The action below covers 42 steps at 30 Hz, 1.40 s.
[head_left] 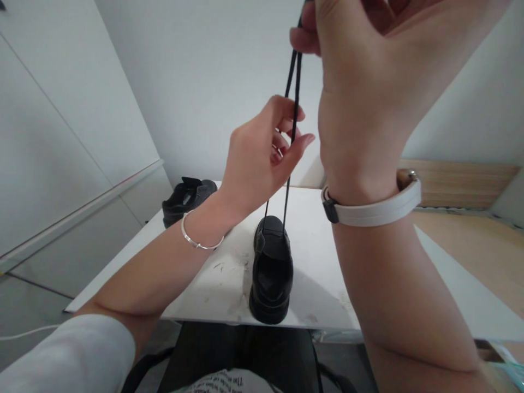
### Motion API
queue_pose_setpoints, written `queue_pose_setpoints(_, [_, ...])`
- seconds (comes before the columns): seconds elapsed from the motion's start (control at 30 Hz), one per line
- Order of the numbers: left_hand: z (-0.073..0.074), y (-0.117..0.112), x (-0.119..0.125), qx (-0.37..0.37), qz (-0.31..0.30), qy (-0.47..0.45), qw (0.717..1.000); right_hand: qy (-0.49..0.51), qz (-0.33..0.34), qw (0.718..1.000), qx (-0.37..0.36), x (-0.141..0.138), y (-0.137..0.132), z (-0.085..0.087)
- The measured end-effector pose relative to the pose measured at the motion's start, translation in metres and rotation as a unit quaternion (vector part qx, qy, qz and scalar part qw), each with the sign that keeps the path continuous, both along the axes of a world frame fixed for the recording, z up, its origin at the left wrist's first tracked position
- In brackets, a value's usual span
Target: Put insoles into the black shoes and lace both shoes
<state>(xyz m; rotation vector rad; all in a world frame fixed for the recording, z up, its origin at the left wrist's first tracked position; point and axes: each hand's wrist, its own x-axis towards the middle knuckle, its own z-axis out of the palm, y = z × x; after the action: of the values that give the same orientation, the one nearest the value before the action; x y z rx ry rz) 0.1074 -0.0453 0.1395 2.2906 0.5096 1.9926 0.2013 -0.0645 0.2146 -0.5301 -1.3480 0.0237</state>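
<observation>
My right hand [360, 71] is raised at the top, its fingers pinched on black shoelaces [298, 76]; the upper ends are out of view. Two strands run down taut from it to a black shoe [271, 273]. Lower down, my left hand [262, 147] curls loosely round the laces, one strand passing between thumb and fingers. How firmly it grips I cannot tell. The shoe stands upright near the table's front edge, heel towards me, its opening facing up. Beyond my left forearm sits a second black shoe [188, 196], partly hidden by it.
Both shoes stand on a white table [319, 273] with dirt marks on its top. A pale wall [213, 65] rises behind it, and white panels [61, 109] stand to the left. At the right is a wooden board [458, 183]. My lap [245, 349] is below the front edge.
</observation>
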Motion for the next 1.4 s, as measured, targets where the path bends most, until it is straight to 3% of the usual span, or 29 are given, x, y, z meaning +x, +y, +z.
queue_pose_setpoints(0.13, [0.026, -0.002, -0.002, -0.039, -0.15, -0.034, 0.987, 0.008, 0.007, 1.0, -0.016, -0.003, -0.009, 0.002])
queue_pose_setpoints(0.27, [0.039, -0.003, -0.011, -0.12, -0.131, -0.011, 0.984, 0.034, 0.057, 0.997, -0.031, 0.006, -0.009, 0.0])
queue_pose_setpoints(0.33, [0.037, 0.001, -0.019, -0.155, -0.139, -0.017, 0.978, 0.069, 0.089, 0.991, -0.069, 0.017, -0.004, -0.003])
queue_pose_setpoints(0.47, [0.022, 0.023, -0.051, -0.177, -0.249, -0.075, 0.949, 0.167, 0.143, 0.969, -0.113, 0.058, 0.006, -0.019])
queue_pose_setpoints(0.53, [0.01, 0.036, -0.073, -0.177, -0.287, -0.122, 0.933, 0.225, 0.199, 0.945, -0.131, 0.086, 0.008, -0.033])
queue_pose_setpoints(0.67, [-0.017, 0.042, -0.117, -0.264, -0.229, -0.289, 0.891, 0.269, 0.19, 0.933, -0.145, 0.143, 0.004, -0.075])
queue_pose_setpoints(0.77, [-0.04, 0.033, -0.138, -0.31, -0.165, -0.375, 0.858, 0.3, 0.123, 0.931, -0.167, 0.175, -0.003, -0.115])
queue_pose_setpoints(0.87, [-0.065, 0.026, -0.151, -0.322, -0.105, -0.377, 0.862, 0.314, 0.044, 0.929, -0.19, 0.197, -0.008, -0.156])
queue_pose_setpoints(1.03, [-0.102, 0.028, -0.167, -0.327, -0.027, -0.386, 0.862, 0.343, -0.01, 0.913, -0.22, 0.224, -0.009, -0.212])
queue_pose_setpoints(1.13, [-0.118, 0.03, -0.175, -0.296, 0.014, -0.414, 0.861, 0.362, -0.035, 0.905, -0.221, 0.235, -0.005, -0.23])
queue_pose_setpoints(1.23, [-0.126, 0.033, -0.179, -0.295, 0.04, -0.409, 0.863, 0.372, -0.055, 0.9, -0.221, 0.238, 0.001, -0.236])
queue_pose_setpoints(1.4, [-0.124, 0.039, -0.176, -0.31, 0.065, -0.342, 0.885, 0.282, -0.072, 0.921, -0.258, 0.223, -0.002, -0.236])
